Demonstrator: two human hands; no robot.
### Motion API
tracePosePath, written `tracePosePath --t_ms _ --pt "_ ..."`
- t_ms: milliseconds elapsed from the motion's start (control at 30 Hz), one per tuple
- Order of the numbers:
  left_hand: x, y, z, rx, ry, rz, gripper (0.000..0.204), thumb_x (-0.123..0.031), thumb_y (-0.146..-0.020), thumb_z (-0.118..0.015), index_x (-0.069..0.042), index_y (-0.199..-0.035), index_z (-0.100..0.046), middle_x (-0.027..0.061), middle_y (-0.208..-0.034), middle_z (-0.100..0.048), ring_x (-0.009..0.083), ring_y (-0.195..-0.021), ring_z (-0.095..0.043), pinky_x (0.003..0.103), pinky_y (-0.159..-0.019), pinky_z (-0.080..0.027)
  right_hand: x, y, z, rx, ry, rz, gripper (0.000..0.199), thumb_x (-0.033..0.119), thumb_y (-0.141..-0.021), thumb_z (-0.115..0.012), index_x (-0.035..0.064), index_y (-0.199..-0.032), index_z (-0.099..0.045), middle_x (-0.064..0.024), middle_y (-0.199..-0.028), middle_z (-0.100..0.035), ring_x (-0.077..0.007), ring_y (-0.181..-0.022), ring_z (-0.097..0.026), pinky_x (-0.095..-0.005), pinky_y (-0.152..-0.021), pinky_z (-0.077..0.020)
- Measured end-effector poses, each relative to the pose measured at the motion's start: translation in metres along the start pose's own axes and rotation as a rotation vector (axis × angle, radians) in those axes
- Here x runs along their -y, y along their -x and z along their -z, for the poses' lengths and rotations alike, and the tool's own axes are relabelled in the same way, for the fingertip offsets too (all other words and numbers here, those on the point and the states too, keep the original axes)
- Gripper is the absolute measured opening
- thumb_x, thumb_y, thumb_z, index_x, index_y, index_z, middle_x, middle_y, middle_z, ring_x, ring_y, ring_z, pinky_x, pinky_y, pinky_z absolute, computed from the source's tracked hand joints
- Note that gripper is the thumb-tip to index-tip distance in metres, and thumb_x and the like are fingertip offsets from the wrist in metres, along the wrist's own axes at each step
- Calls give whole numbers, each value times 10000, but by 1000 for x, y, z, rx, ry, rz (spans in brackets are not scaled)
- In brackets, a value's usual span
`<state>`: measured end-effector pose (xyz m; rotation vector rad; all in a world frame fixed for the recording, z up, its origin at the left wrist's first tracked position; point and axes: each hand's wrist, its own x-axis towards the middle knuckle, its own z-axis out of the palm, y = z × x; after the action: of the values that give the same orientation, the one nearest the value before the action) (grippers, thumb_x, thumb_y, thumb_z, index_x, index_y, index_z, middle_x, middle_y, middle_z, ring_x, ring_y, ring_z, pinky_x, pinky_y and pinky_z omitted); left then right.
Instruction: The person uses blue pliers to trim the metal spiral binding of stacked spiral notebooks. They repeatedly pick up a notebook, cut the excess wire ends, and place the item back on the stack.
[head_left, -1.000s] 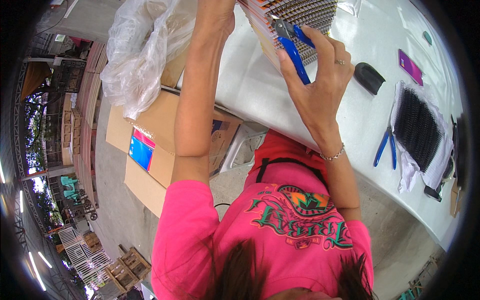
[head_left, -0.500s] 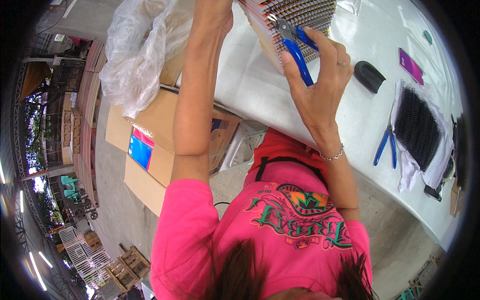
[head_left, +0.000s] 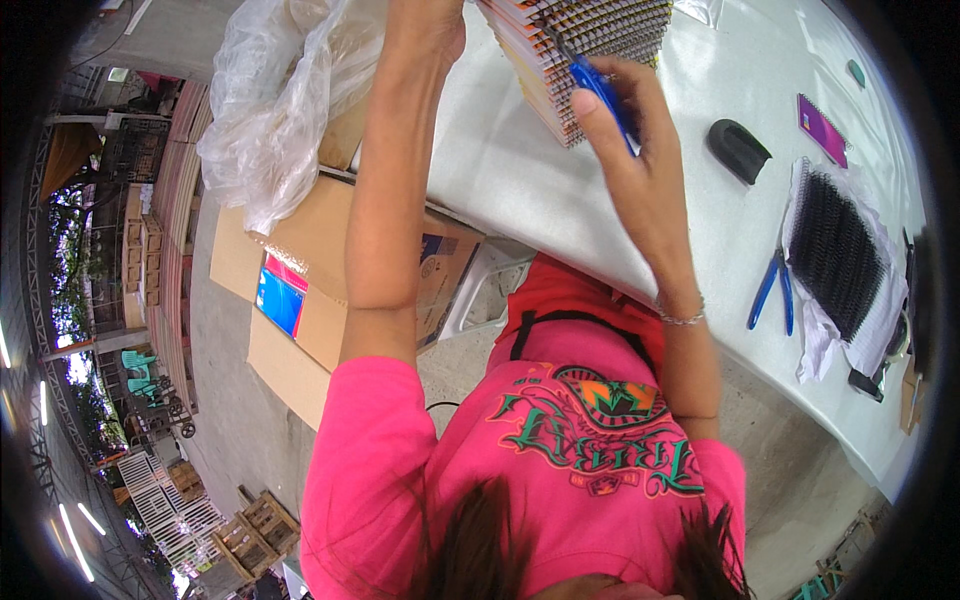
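At the top edge is a stack of spiral-bound notebooks (head_left: 610, 30), with rows of wire coils along the side that faces me. My right hand (head_left: 640, 130) is closed round blue-handled wire cutters (head_left: 607, 95). Their dark tip points at the coils near the left corner of the stack, and I cannot make out whether it touches them. My left hand (head_left: 432, 25) is just left of the stack, reaching past the upper edge of the view. Only its heel and wrist show, so its fingers are hidden.
On the white table (head_left: 500, 185) lie a black curved piece (head_left: 738, 152), a purple notebook (head_left: 822, 130), blue-handled pliers (head_left: 772, 292) and a bundle of black coils (head_left: 838, 255) on white wrapping. Clear plastic (head_left: 265, 110) hangs above an open cardboard box (head_left: 320, 230) to the left.
My right hand has turned and shifted slightly left, taking the wire cutters toward the coils. Its handles now look closer together. My left arm has barely moved.
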<state>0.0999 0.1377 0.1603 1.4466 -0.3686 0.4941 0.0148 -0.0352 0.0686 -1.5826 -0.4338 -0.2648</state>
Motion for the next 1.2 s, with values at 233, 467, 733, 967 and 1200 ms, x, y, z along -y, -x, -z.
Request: tracePosePath --t_ms 233,467,733,967,1200 --pt "3 -2 3 36 10 -16 319 -206 -913 -703 -49 -1164 -585 57 -1063 -675 125 -969 -629 257 -874 -476 -22 9 -11 -290 606 416 499 328 -830 -784 135 -1261 -622 -82 -1082 -595 -247 -980 -516 -402 -885 -346" --pt "-1 1 -1 3 0 7 314 -212 -919 -695 -58 -1169 -580 55 -1061 -675 118 -954 -628 253 -856 -476 -16 5 -11 -84 169 91 382 339 -913 -714 93 -1193 -632 -108 -1019 -628 -173 -919 -564 -346 -813 -416" --pt "2 -1 -1 15 -8 -15 308 -211 -925 -689 -63 -1170 -577 50 -1056 -673 110 -939 -628 242 -829 -481 -21 15 -11 -161 331 226 461 350 -908 -723 31 -1211 -584 -116 -1092 -618 -228 -980 -570 -389 -906 -403" --pt "0 0 -2 7 -21 0 313 -203 -927 -685 -55 -1179 -575 47 -1059 -673 112 -934 -633 238 -819 -487 -39 8 -18 -290 469 376 544 344 -823 -800 114 -1270 -591 -97 -1158 -586 -263 -1087 -490 -419 -946 -340" --pt "1 0 0 17 -1 -11 328 -202 -930 -684 -49 -1196 -572 53 -1076 -670 119 -950 -635 252 -845 -493 -43 -1 -19 -286 489 433 542 348 -811 -813 113 -1256 -613 -99 -1149 -600 -258 -1080 -508 -419 -940 -352"
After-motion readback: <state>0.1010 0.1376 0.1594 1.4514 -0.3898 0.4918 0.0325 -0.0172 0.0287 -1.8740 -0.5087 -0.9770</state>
